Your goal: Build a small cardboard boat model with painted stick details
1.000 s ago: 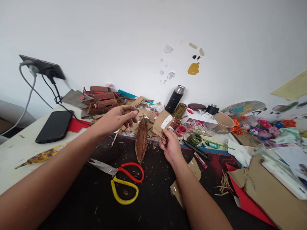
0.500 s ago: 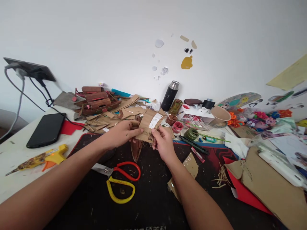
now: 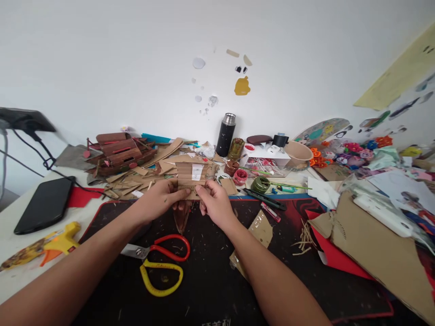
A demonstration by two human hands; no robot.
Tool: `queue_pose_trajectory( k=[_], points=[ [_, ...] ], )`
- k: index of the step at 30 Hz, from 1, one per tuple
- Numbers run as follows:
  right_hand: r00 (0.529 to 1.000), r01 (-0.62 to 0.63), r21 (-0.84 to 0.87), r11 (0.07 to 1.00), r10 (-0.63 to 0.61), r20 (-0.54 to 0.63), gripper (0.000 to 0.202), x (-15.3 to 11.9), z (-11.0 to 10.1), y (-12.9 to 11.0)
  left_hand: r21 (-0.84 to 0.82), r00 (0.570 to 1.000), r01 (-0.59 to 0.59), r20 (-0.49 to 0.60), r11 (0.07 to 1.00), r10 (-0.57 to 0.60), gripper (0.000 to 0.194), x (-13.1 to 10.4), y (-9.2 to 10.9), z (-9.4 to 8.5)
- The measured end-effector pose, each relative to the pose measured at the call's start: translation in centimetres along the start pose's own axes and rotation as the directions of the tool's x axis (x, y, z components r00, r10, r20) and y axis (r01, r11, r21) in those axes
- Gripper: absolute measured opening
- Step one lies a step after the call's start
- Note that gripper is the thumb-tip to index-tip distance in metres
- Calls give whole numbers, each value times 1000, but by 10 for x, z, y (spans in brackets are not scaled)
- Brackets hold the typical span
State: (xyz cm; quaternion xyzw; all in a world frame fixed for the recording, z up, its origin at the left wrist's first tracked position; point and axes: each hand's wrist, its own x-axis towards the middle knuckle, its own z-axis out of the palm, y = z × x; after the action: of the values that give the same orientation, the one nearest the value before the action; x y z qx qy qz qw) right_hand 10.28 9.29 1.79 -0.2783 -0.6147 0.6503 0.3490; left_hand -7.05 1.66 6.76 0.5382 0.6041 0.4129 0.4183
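A brown cardboard piece [image 3: 185, 174] with a white label is held up between both hands over the dark mat [image 3: 204, 271]. My left hand [image 3: 166, 197] pinches its lower left part, thumb in front. At the lower right edge, my right hand [image 3: 214, 199] grips it between thumb and fingers. Just below the cardboard, a brown pointed boat-shaped piece [image 3: 181, 219] lies on the mat, its upper part hidden. Scissors [image 3: 165, 262] with red and yellow handles rest nearer to me.
Cardboard scraps and a brown model boat [image 3: 124, 151] stand behind on the left. A phone [image 3: 45, 203] and yellow glue gun [image 3: 56, 242] lie left. Paint jars [image 3: 240, 177], a black flask [image 3: 226, 136] and a cutter [image 3: 265, 198] are right of centre.
The view has turned to the right, so most things appear shifted left. The cardboard now looks more upright and straighter between my hands, which both still hold it.
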Motion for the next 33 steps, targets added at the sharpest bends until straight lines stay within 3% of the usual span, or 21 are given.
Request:
queue_pose_trajectory(
  k=[6,17,21,28,33],
  points=[
    [997,-38,38,999,35,68,28,-3,4,-7,-63,999,-2,-44,998,-1,39,-2,8,5],
    [997,-45,97,994,39,61,23,0,8,3,-142,997,-11,-78,990,0,30,1,-9,17],
    [997,-52,85,995,48,55,22,1,6,3,-76,999,1,-50,997,-5,39,2,-2,12],
    [992,-60,36,998,56,112,27,-2,6,1,65,988,-74,-133,995,82,54,2,5,-4],
    [994,-51,20,999,48,101,35,-1,3,0,63,993,-69,-89,996,75,47,1,-2,-6]
  ],
)
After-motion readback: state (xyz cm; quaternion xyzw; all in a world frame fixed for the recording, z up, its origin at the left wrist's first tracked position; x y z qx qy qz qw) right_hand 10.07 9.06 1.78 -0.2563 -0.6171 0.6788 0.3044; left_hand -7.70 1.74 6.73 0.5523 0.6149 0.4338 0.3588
